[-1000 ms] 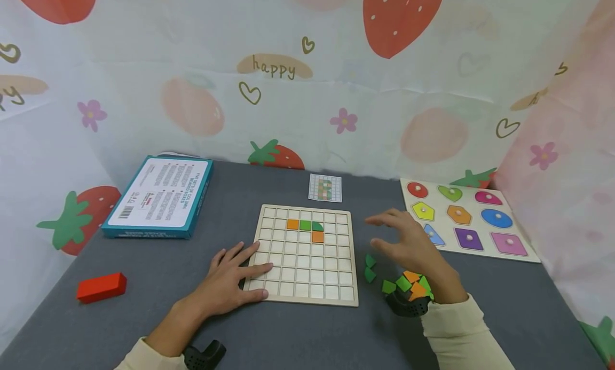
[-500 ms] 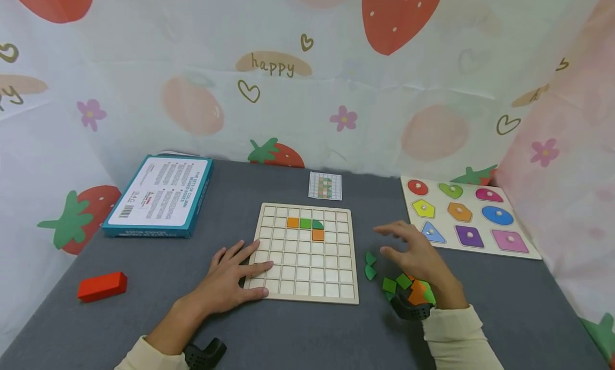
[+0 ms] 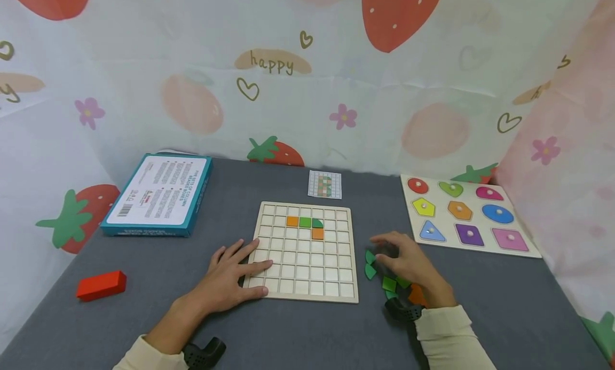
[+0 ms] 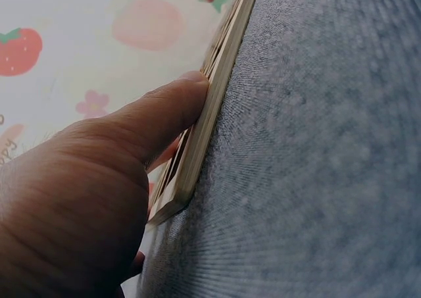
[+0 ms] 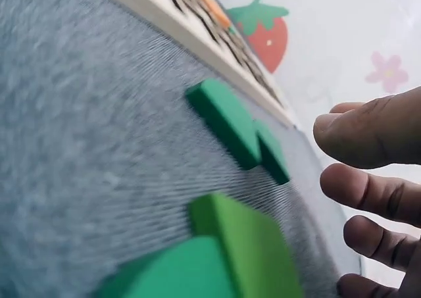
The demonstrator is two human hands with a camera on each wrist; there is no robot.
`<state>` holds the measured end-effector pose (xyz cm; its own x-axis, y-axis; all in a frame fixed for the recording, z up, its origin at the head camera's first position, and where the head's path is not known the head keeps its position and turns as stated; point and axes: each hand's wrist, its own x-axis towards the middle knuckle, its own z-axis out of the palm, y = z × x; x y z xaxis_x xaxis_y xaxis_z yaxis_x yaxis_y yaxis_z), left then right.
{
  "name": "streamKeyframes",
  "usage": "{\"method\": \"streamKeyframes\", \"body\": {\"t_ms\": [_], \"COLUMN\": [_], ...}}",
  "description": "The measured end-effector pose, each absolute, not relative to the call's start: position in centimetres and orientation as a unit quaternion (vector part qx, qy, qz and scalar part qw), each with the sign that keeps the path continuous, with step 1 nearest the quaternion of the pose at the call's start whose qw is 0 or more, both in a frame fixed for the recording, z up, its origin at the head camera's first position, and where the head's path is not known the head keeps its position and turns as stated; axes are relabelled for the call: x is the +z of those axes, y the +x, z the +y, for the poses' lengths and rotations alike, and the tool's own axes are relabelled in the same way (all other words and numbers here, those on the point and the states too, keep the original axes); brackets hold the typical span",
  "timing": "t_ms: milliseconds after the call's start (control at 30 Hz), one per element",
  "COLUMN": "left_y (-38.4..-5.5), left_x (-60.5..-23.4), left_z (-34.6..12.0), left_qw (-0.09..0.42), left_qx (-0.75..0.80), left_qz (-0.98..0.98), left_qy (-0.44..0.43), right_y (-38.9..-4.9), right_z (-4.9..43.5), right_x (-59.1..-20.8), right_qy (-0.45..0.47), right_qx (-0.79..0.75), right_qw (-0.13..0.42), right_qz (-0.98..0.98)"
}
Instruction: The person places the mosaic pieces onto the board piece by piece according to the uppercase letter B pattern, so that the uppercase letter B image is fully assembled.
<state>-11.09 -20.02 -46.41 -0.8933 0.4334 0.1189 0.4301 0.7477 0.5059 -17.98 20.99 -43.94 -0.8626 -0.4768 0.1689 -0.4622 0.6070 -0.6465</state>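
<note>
My left hand (image 3: 230,282) rests with spread fingers on the left edge of a wooden grid board (image 3: 309,300); its thumb (image 4: 171,100) lies on the rim in the left wrist view. In the grid sit an orange square tile (image 3: 292,221), a light green square tile (image 3: 305,222), a dark green rounded tile (image 3: 317,223) and another orange tile (image 3: 317,233). My right hand (image 3: 408,258) hovers with bent, parted fingers beside two dark green rounded tiles (image 5: 227,124), holding nothing. Under its wrist lies a pile with a light green tile (image 3: 389,284) and orange tiles (image 3: 417,295), partly hidden.
A small pattern card (image 3: 325,185) lies behind the board. At the back right is a knobbed shape puzzle (image 3: 451,236). A teal box (image 3: 156,194) stands back left, with a red block (image 3: 101,286) nearer. A strawberry-print curtain (image 3: 283,103) hangs behind the table.
My right hand has come down and nearer, toward the two dark green tiles, and its fingertips have drawn closer together. My left hand stays in place on the board.
</note>
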Motion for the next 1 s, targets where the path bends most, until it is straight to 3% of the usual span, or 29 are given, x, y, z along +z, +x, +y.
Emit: {"method": "streamKeyframes", "body": {"t_ms": [1000], "left_y": [-11.15], "left_x": [-46.26], "left_z": [-19.92], "left_qw": [0.014], "left_qx": [0.272], "left_qz": [0.935], "left_qy": [0.225], "right_y": [-17.67], "right_z": [20.12], "right_x": [-44.40], "right_qy": [-0.224], "right_qx": [-0.288], "right_qw": [0.003], "right_qz": [0.931]}}
